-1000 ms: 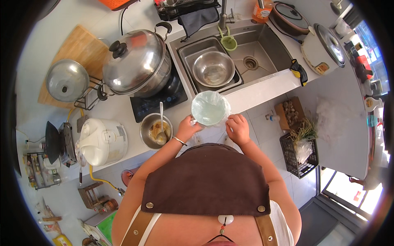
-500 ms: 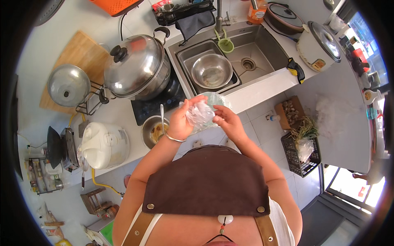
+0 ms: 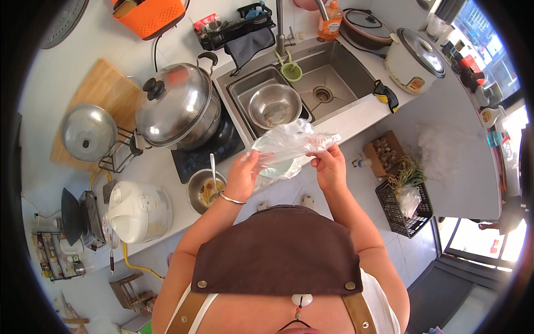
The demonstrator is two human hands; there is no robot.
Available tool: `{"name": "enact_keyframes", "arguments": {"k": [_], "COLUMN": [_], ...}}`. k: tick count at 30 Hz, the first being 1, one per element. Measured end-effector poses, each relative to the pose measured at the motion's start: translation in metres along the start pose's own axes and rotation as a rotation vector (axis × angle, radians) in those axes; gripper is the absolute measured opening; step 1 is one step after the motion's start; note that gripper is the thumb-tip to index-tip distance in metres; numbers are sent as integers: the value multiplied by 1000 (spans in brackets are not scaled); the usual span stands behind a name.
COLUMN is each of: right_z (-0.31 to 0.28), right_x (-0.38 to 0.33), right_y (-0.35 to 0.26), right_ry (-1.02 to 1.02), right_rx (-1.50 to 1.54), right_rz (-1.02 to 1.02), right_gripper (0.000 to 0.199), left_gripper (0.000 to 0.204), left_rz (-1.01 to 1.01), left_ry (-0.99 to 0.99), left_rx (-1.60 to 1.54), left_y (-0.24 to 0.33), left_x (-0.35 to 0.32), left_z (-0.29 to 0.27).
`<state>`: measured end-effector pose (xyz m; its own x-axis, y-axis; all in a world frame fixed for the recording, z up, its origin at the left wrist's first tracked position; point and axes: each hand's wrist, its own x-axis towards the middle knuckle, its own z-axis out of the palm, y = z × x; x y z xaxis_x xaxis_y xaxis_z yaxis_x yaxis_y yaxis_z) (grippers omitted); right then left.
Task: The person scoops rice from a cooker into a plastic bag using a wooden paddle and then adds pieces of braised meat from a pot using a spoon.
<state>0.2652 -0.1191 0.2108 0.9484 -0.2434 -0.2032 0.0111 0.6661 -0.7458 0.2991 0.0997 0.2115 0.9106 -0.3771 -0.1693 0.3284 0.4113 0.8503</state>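
Note:
Between my two hands a thin, clear plastic bag (image 3: 292,139) is spread out, crumpled along its top. My left hand (image 3: 241,177) pinches its left side with the thumb and fingers. At its right end, my right hand (image 3: 329,168) has the film gripped between thumb and fingertips. Beneath and partly through the plastic shows a pale green rounded thing (image 3: 278,168) at the counter's front edge; its kind I cannot make out. Left of my left hand stands a steel bowl (image 3: 193,195) with yellowish-brown contents and a spoon (image 3: 213,167) leaning in it.
The sink (image 3: 345,72) holds a steel basin (image 3: 275,107) in its left part. A large lidded pot (image 3: 175,108) sits on the black cooktop (image 3: 225,139). A white electric kettle (image 3: 142,211) stands left, a rice cooker (image 3: 411,64) far right. A black crate (image 3: 401,209) rests on the floor.
My hands have moved apart, and the bunched plastic bag is now spread between them. The view has shifted slightly, so the surroundings appear moved.

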Motion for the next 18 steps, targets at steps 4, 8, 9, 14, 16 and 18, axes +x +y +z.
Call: {"name": "enact_keyframes", "arguments": {"k": [4,8,9,14,16,18], "right_z": [-15,-12,-10,1,5,10], "right_x": [-4,-4,-4,8,6,4], "right_y": [-6,-15,-19,-26,-22,-23], "right_ry": [77,101,93,-296,-302,-350], "right_rx": [-157,-582,-726,-876,-860,-794], "right_rz": [-167,-535,-616,-370,-166,20], "right_gripper": [11,25,28,25,26,26], "left_gripper": [38,35,35,31,29,28], "left_rz": [162,185,185,142,115,74], "left_ry": [56,-14,-54,-126,-147,-123], "left_rx": [-76,55,77,128,151,163], "left_y": [13,24,25,27,25,26], "left_x": [4,2,2,-2,-2,-2], "left_z": [-6,-15,-15,-14,-19,-21]}}
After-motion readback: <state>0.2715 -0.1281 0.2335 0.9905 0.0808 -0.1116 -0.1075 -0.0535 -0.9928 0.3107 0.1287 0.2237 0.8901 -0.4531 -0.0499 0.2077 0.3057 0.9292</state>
